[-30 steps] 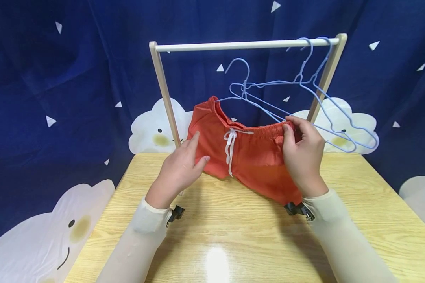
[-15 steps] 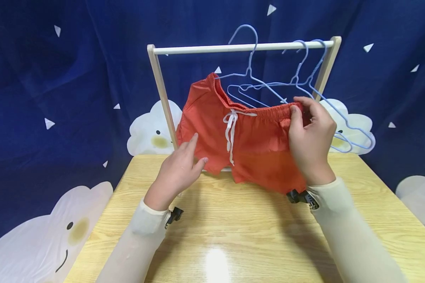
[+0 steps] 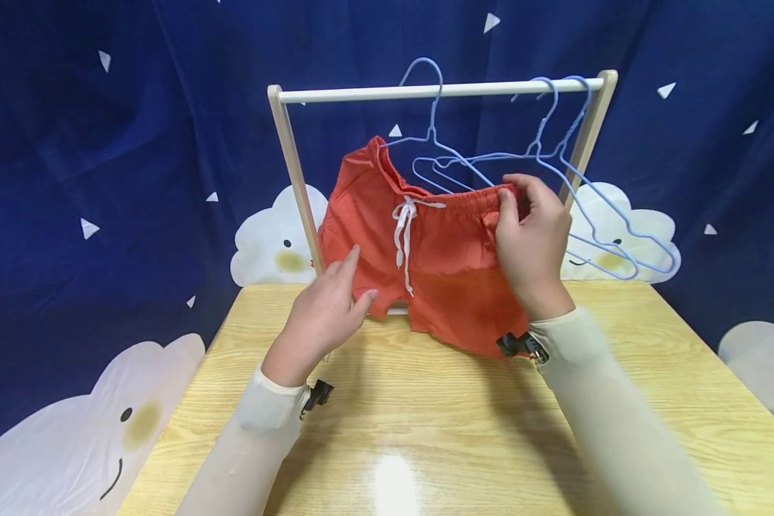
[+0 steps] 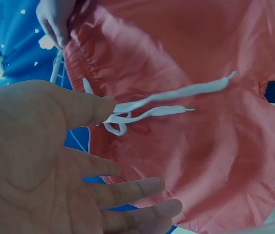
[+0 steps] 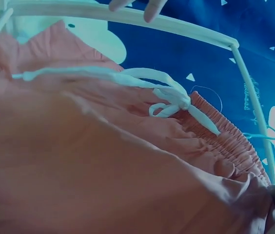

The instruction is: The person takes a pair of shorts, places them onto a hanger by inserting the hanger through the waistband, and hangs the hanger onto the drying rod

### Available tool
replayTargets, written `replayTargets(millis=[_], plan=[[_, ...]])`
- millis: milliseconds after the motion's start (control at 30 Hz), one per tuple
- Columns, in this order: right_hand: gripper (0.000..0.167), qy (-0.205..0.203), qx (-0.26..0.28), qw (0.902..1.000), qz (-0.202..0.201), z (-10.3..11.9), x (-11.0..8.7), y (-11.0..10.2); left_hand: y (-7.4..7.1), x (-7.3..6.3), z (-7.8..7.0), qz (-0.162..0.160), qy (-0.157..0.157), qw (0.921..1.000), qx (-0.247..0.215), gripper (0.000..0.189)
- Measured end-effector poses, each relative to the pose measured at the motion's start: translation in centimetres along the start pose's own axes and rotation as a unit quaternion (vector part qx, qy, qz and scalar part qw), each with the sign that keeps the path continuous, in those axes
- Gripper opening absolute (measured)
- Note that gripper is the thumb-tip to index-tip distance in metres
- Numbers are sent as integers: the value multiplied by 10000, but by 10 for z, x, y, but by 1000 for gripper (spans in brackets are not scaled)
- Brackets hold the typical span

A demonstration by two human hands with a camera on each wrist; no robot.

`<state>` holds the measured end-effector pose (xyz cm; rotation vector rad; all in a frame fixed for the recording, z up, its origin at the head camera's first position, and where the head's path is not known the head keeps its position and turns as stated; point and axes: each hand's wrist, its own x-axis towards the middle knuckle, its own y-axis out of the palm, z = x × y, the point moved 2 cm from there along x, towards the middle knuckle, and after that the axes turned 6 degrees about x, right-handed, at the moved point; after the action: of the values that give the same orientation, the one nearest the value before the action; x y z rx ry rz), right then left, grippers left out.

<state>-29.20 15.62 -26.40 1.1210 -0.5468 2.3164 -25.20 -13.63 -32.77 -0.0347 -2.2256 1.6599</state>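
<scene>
Red shorts (image 3: pixel 451 244) with a white drawstring (image 3: pixel 405 233) hang spread on a blue wire hanger (image 3: pixel 433 129). The hanger's hook arches above the white rail (image 3: pixel 361 94), its near side crossing in front; whether it bears on the rail I cannot tell. My right hand (image 3: pixel 534 240) pinches the right end of the waistband between thumb and fingers. My left hand (image 3: pixel 319 315) has its fingers extended by the left leg of the shorts, holding nothing. The left wrist view shows its open palm (image 4: pixel 30 161) in front of the drawstring bow.
Two more blue hangers (image 3: pixel 542 132) hang at the rail's right end, and another one's wire shows behind the shorts. The rack's wooden posts (image 3: pixel 294 168) stand on a wood-grain table (image 3: pixel 387 416). A dark blue curtain (image 3: pixel 135 143) with white clouds is behind.
My right hand has raised the shorts and hanger, lifting the hook from below the rail to above it, then shifted them left and slightly down. My left hand has barely moved.
</scene>
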Motion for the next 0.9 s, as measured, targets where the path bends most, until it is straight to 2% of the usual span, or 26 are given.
replayTargets(millis=[300,567,700,900], plan=[[26,15,-40,10000,82,-19,-16,5,1,2,-2,136,-37,9999,-11,85],[26,-151,-12,9996,230,-27,-22,1,6,4,-2,241,141,9990,344,84],[30,-105,15,9987,501,-32,-25,-5,11,5,1,424,308,9977,435,83],[37,48,318,9913,1273,-50,-39,-21,27,0,11,606,518,9947,655,83]])
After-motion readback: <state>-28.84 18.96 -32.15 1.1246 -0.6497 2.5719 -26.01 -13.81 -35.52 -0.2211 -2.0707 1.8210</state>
